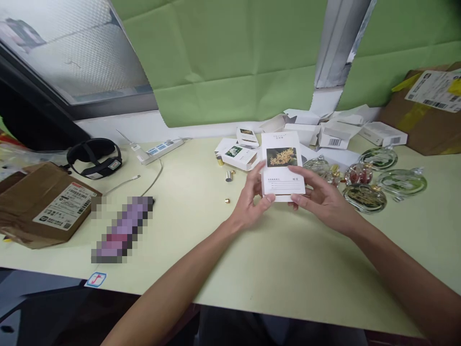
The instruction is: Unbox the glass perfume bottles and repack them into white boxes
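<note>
Both my hands hold a small white carton [283, 163] upright above the pale yellow table [201, 230]. Its front shows a picture of yellow flowers with printed lines below. My left hand [252, 202] grips the carton's lower left edge with thumb and fingers. My right hand [317, 194] closes on its right side, the thumb lying across the front. Just behind the carton lies a similar white box [237, 154] with a white-flower picture.
Several round glass bottles [374, 180] lie right of my hands. Empty white boxes [334, 132] pile up by the green-papered wall. Small gold caps [227, 200] sit on the table. A brown parcel [43, 204], black headband [95, 156], power strip [162, 146] and blurred patch [122, 228] lie left; another parcel [428, 110] far right.
</note>
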A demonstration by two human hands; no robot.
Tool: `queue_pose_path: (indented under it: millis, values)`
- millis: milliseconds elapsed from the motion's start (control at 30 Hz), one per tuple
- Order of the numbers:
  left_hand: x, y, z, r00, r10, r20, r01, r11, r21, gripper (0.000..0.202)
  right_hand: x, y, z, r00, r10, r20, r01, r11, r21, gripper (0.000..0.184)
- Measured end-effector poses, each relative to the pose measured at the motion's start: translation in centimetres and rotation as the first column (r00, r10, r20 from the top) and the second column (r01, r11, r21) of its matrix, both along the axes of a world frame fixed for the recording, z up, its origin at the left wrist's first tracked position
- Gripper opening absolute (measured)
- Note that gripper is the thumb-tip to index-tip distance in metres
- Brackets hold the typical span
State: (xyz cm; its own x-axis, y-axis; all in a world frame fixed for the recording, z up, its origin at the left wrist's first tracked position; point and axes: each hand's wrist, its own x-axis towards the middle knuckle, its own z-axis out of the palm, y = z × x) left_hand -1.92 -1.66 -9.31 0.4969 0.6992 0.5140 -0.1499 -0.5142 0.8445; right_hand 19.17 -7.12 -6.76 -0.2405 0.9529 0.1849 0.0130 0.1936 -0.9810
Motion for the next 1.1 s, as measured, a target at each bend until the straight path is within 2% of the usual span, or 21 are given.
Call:
queue_pose_path:
  millis: [100,200,400,667,967,1100]
  values:
    - [-0.01,-0.29,-0.03,0.997,0.009,-0.082,-0.003,0.997,0.072,0.062,0.20,0.11,0.02,1.000,-0.015,0.008,0.015,1.000,0.011,0.057]
    - [0.03,-0.55,0.03,0.993,0.038,-0.116,-0.029,0.996,0.079,0.064,0.21,0.08,-0.02,1.000,-0.012,0.009,0.012,1.000,0.010,0.057]
    - [0.20,-0.80,0.23,0.994,0.054,-0.091,-0.045,0.995,0.093,0.057,0.30,0.02,-0.11,1.000,-0.010,0.022,0.010,1.000,-0.001,0.061]
    - [0.15,-0.91,0.20,0.992,0.072,-0.105,-0.062,0.993,0.101,0.055,0.40,0.14,-0.31,0.999,-0.029,0.019,0.028,0.999,0.039,0.057]
    - [0.17,-0.97,0.20,0.996,0.031,-0.079,-0.023,0.995,0.095,0.054,0.53,0.09,-0.14,1.000,0.005,-0.015,-0.005,1.000,-0.007,0.059]
    - [0.04,-0.88,0.13,0.997,0.034,-0.068,-0.027,0.995,0.098,0.053,0.94,0.10,-0.20,0.998,0.059,0.026,-0.059,0.998,0.005,0.068]
